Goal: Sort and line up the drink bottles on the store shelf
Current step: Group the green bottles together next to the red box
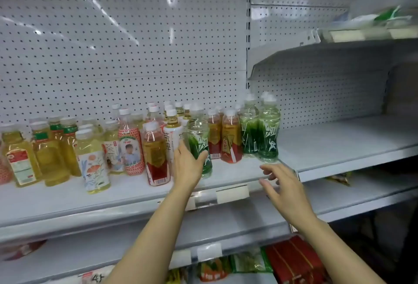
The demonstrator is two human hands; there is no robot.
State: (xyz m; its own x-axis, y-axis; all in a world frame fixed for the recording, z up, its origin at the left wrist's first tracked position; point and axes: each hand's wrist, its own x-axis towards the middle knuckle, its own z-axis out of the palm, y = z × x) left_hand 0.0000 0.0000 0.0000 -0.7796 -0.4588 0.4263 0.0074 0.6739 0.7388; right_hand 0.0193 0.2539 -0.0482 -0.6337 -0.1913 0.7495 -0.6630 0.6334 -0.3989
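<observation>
Green bottle (199, 141) in left hand (187, 166) — bare shelf (339, 145) rightward.

Head view faces forward and down, close to the shelf (126, 195).

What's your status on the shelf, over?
Left hand grips green-label bottle at shelf front. Right hand open, holding nothing. Two matching green bottles stand farther right; red-label bottles between.

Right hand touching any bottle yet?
Apart. Head view: the right hand hovers open at the shelf edge, with bare shelf between its fingertips and the green bottles.
</observation>
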